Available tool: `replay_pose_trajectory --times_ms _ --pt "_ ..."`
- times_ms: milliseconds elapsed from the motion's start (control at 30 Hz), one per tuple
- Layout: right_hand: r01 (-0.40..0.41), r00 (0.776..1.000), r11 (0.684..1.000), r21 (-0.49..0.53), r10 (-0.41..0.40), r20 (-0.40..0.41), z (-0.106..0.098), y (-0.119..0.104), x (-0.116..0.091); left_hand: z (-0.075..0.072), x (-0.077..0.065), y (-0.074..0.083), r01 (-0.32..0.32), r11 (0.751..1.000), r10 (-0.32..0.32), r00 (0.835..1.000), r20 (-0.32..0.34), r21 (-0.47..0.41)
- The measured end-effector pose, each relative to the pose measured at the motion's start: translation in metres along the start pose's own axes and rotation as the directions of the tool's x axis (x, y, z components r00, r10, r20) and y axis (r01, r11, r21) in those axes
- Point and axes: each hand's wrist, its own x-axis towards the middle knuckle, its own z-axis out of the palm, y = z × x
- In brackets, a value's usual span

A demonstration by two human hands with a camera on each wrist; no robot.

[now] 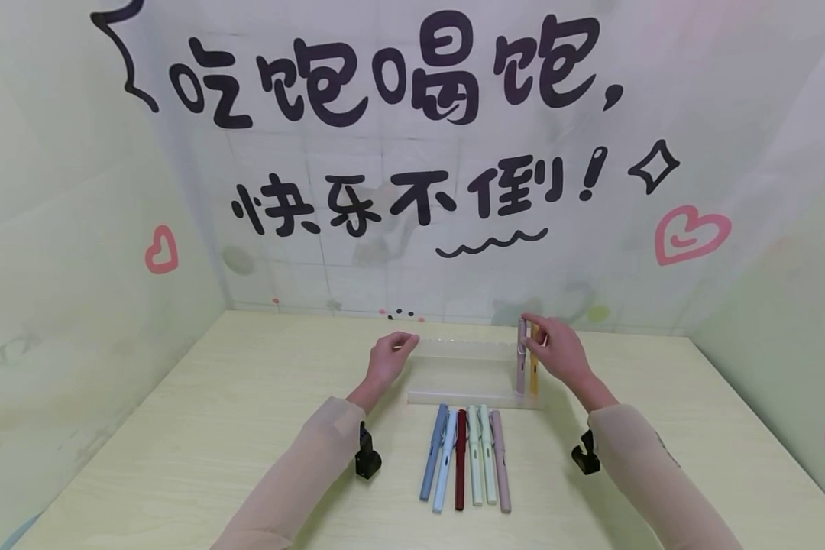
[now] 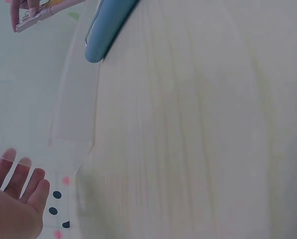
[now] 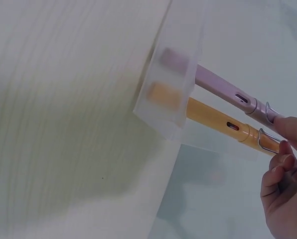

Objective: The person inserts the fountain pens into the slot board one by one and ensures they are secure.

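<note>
Right wrist view, right hand (image 3: pixel 283 199) pinching mauve pen (image 3: pixel 228 92), tips blurred behind frosted holder (image 3: pixel 171 107), left hand (image 1: pixel 388 359) relaxed open

The table (image 1: pixel 213 428) fills the floor of a three-walled booth; the back wall (image 1: pixel 412 191) stands behind its far edge. A pen holder (image 1: pixel 454 374) sits near the middle of the table, towards the far side. Two pens stand upright in the holder's right end: one pen (image 1: pixel 521 359) on the left, the second pen (image 1: pixel 534 367) touching it on the right. The left hand (image 1: pixel 387 357) rests at the holder's left end. The right hand (image 1: pixel 557 351) is at the top of the standing pens. A row of six pens (image 1: pixel 466 458) lies on the table just in front of the holder, side by side, between the two forearms.
</note>
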Motion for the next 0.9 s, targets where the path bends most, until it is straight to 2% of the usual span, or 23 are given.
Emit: replay_pose_trajectory --times_ms 467,900 --pt "-0.007 0.998 0.995 0.099 0.013 -0.063 -0.001 -0.004 -0.013 0.0 0.0 0.001 0.017 1.0 -0.017 1.0 0.003 0.0" --pt "-0.001 1.0 0.986 0.165 -0.002 0.02 0.009 -0.01 -0.038 -0.001 -0.001 0.002 0.01 1.0 -0.01 1.0 0.004 -0.007"
